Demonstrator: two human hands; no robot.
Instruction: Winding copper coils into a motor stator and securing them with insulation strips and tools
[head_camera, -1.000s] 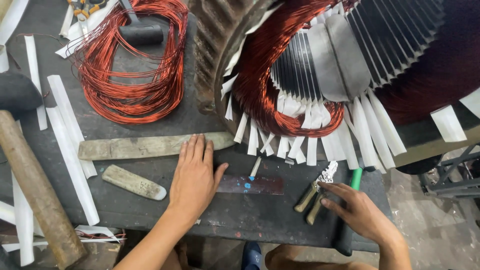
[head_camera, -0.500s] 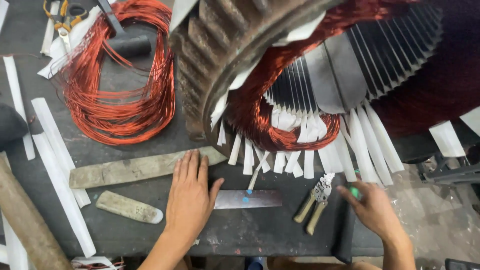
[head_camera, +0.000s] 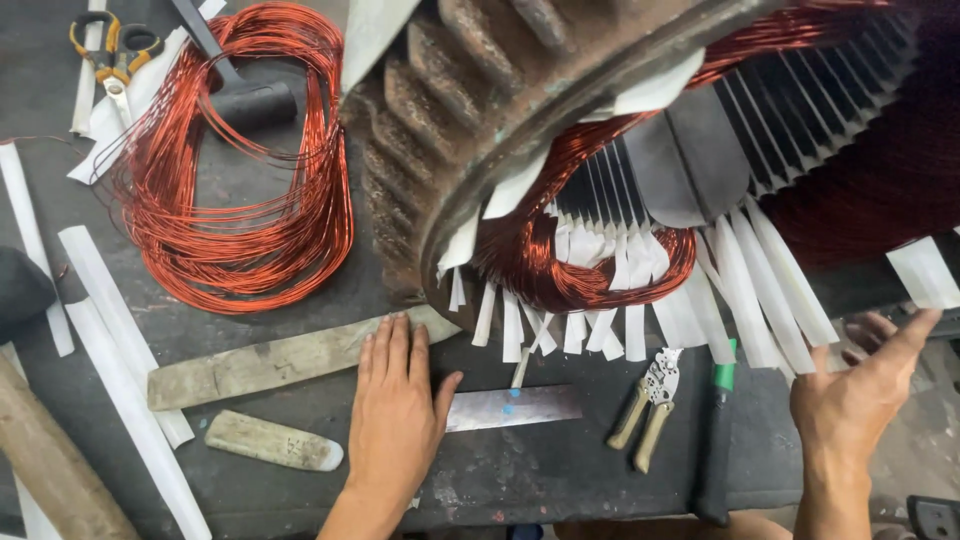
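Crowding the left hand (head_camera: 395, 420) — wooden slat (head_camera: 260, 362), pliers (head_camera: 648, 408).

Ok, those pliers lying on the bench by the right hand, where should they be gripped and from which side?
Probably by the two tan handles, coming from the near bench edge with the right hand. The pliers lie flat, handles splayed toward the person, metal head pointing at the stator's white paper strips. The green-tipped tool lies close on their right, so approach from above.
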